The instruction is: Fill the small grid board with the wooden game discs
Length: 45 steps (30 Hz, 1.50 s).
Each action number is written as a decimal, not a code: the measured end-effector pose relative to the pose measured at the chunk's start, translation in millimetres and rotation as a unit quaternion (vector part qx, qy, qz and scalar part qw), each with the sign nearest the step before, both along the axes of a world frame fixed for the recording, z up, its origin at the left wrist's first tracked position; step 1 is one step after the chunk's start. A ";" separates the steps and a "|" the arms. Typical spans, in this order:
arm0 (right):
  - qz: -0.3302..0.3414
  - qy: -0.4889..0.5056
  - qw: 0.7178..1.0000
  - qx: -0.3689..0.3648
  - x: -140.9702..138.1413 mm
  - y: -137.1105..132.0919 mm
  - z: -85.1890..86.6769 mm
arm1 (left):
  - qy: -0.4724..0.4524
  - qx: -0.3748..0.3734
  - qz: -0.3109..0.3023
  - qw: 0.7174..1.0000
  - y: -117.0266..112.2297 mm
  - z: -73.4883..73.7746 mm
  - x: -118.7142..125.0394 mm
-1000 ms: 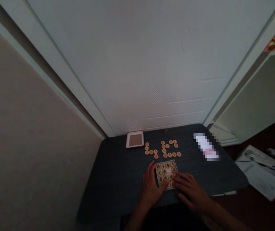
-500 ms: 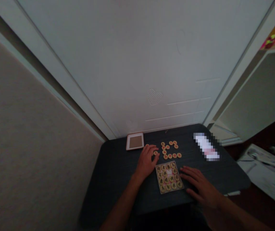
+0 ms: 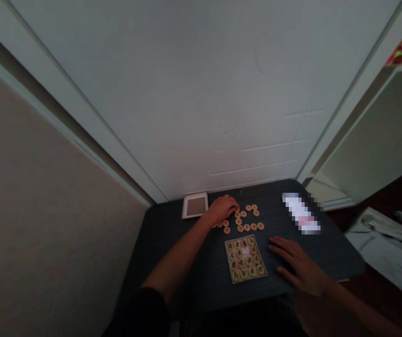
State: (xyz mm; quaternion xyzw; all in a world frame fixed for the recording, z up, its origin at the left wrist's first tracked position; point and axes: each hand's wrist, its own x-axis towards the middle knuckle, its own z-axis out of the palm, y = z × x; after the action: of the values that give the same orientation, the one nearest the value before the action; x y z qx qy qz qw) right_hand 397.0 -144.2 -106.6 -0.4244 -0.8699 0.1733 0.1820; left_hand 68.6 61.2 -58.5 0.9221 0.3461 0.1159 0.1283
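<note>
My left hand (image 3: 222,208) reaches to the back of the dark table, its fingers drawn together and their tips on a round xiangqi piece at the upper left of a group of red-marked pieces (image 3: 246,228). Several more red-marked pieces (image 3: 226,230) lie under and beside that wrist, partly hidden. My right hand (image 3: 297,264) rests palm down with fingers apart, holding nothing, to the right of a square tray (image 3: 227,252). Rows of black-marked pieces (image 3: 241,263) fill most of the tray, and one slot in it shows a pale bottom.
A shallow box or lid (image 3: 183,214) with a brown inside lies at the table's back left. A blurred bright object (image 3: 299,213) lies at the back right. Behind the table (image 3: 173,243) rises a white panel (image 3: 194,117). White boxes or boards (image 3: 387,252) are on the floor at right.
My left hand has moved right and away from me, onto a piece at the group's corner, uncovering pieces at left. My right hand has shifted slightly right, away from the tray.
</note>
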 end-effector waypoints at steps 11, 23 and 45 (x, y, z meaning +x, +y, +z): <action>-0.025 0.007 1.000 0.017 -0.2 1.1 -9.4 | 0.047 0.004 -0.020 0.999 5.2 0.7 2.0; -0.039 0.006 0.998 0.050 -3.1 1.8 -15.4 | 0.071 0.009 0.003 0.997 14.6 6.9 -2.6; -0.040 0.022 0.997 0.066 -8.7 14.0 -19.5 | -0.004 -0.070 0.067 0.995 12.9 4.7 2.4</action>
State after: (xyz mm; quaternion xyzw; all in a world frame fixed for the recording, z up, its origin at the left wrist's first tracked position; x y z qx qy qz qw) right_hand 388.3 -130.2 -126.1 -0.4417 -0.8576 0.1180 0.2356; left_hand 71.0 74.1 -53.9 0.8852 0.4135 0.1036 0.1863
